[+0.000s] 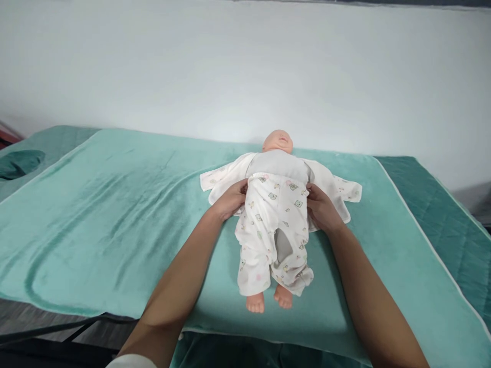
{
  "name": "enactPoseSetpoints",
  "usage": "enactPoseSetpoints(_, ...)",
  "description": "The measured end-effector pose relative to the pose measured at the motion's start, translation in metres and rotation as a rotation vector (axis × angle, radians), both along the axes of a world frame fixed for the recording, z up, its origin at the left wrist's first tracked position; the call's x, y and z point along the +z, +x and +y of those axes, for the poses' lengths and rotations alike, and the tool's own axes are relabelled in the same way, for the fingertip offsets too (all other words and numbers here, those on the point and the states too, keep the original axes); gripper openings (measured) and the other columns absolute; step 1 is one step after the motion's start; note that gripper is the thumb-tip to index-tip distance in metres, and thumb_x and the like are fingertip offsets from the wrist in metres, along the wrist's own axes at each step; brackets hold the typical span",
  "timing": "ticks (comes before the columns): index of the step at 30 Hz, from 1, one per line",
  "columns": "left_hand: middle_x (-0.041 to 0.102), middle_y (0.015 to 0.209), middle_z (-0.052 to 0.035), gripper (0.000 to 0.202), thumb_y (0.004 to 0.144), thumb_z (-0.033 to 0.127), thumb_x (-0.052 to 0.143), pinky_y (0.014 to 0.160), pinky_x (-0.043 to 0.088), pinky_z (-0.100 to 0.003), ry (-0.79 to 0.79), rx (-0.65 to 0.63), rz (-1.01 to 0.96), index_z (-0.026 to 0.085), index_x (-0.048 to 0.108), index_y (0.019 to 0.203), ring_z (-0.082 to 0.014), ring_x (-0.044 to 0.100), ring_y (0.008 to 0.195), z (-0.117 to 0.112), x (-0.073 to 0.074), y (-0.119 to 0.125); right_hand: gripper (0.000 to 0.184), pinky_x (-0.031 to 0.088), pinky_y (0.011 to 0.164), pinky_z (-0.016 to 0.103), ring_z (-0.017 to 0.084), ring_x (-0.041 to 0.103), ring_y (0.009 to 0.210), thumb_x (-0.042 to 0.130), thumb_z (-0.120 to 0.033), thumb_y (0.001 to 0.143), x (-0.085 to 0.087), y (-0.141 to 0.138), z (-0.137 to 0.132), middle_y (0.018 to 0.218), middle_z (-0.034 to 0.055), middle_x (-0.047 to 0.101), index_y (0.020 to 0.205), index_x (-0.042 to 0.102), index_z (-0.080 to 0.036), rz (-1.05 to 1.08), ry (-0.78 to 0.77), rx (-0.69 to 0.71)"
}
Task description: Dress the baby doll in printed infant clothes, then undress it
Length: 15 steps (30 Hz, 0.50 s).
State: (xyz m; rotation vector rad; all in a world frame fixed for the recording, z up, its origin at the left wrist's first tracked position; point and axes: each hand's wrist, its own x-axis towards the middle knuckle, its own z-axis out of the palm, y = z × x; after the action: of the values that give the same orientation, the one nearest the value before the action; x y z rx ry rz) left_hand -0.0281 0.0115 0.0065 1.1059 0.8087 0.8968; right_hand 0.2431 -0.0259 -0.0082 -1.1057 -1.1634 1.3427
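A baby doll point(277, 140) lies on its back with its head toward the wall and its bare feet toward me. White printed pants point(276, 204) cover its legs up to the waist, below a grey torso point(276, 163). Beneath the doll a white baby shirt point(326, 179) is spread open, sleeves out to both sides. My left hand point(232, 198) is closed at the left edge of the waistband, fingertips partly hidden by the cloth. On the opposite side, my right hand point(322, 207) grips the pants near the hip.
A mint-green blanket point(115, 220) with some wrinkles covers the bed, over a darker green quilted cover point(441, 204). Behind stands a white wall point(230, 66). A dark metal frame point(76, 323) shows at the lower left, by the grey floor.
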Motion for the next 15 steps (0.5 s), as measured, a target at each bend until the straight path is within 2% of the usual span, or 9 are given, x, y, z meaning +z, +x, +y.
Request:
enactPoseSetpoints(4, 0.073, 0.114, -0.0100, 0.059, 0.060, 0.013, 0.078, 0.102, 0.049, -0.042, -0.003, 0.073, 0.076, 0.016, 0.065, 0.117, -0.0274, 0.065, 0.114, -0.001, 0.003, 0.005, 0.040, 0.058, 0.086, 0.042, 0.026, 0.068, 0.106, 0.081, -0.036, 0.071, -0.001, 0.001, -0.001, 0.114, 0.0030, 0.072, 0.104, 0.060, -0.027, -0.038, 0.005, -0.006)
enactPoseSetpoints(7, 0.072, 0.117, -0.0109, 0.063, 0.059, 0.013, 0.080, 0.104, 0.048, -0.042, 0.020, 0.120, 0.099, 0.016, 0.063, 0.119, -0.0280, 0.062, 0.118, -0.001, 0.005, 0.008, 0.045, 0.058, 0.090, 0.044, 0.027, 0.068, 0.106, 0.085, -0.032, 0.068, -0.005, -0.001, 0.002, 0.114, 0.0045, 0.072, 0.106, 0.060, -0.026, -0.049, 0.011, -0.060)
enactPoseSetpoints(11, 0.074, 0.114, -0.0100, 0.056, 0.063, 0.017, 0.078, 0.108, 0.045, -0.045, 0.077, 0.051, 0.092, 0.018, 0.067, 0.118, -0.0301, 0.062, 0.120, -0.001, 0.008, 0.010, 0.050, 0.055, 0.098, 0.047, 0.026, 0.068, 0.106, 0.084, -0.029, 0.069, -0.006, -0.006, 0.006, 0.116, 0.0049, 0.072, 0.113, 0.061, -0.025, -0.059, 0.028, -0.155)
enactPoseSetpoints(15, 0.077, 0.109, -0.0081, 0.049, 0.066, 0.019, 0.076, 0.107, 0.046, -0.047, 0.064, 0.024, 0.083, 0.018, 0.071, 0.115, -0.0307, 0.065, 0.115, 0.001, 0.004, 0.012, 0.046, 0.052, 0.102, 0.049, 0.028, 0.065, 0.112, 0.080, -0.034, 0.073, 0.001, -0.010, 0.006, 0.118, 0.0040, 0.072, 0.115, 0.066, -0.026, -0.151, 0.073, -0.114)
